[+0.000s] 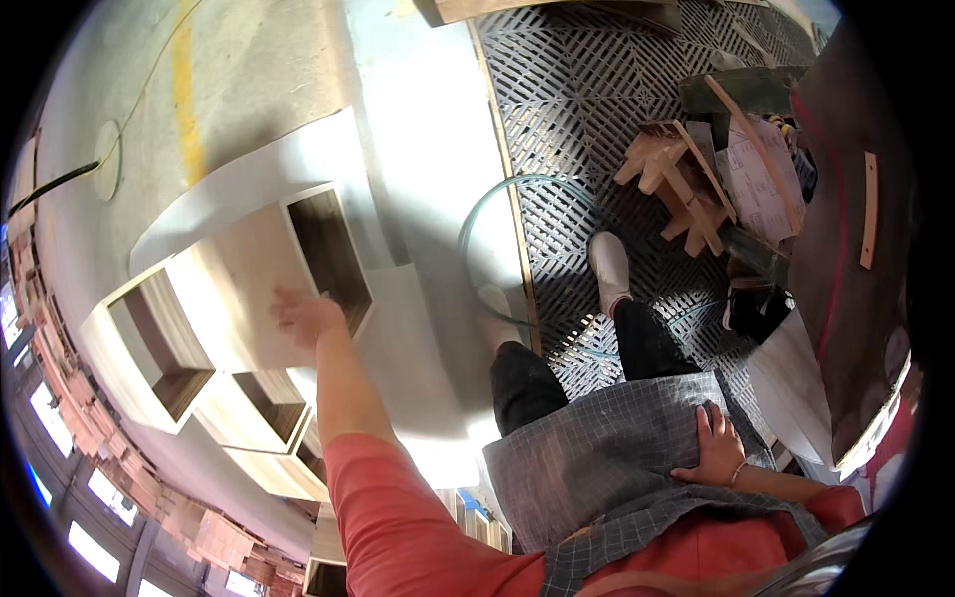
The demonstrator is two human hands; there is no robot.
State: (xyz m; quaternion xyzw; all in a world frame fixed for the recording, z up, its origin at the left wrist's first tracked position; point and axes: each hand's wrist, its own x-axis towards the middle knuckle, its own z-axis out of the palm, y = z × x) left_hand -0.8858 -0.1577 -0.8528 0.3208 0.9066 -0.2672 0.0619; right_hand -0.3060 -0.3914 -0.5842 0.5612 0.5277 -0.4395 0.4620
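My left hand reaches over a pale wooden box, close to its open-sided end. Its fingers look stretched out and apart, though motion blurs them, and nothing shows in them. Whether it touches the wood I cannot tell. More open wooden boxes stand against this one, with smaller open compartments on the near side. My right hand rests on the grey checked apron over my lap, its fingers extended across the cloth.
A white sheet lies under the boxes. Thin hose loops over the floor and the black slatted mat. Wood offcuts and cardboard are heaped at the right. Stacked wood lines the far left.
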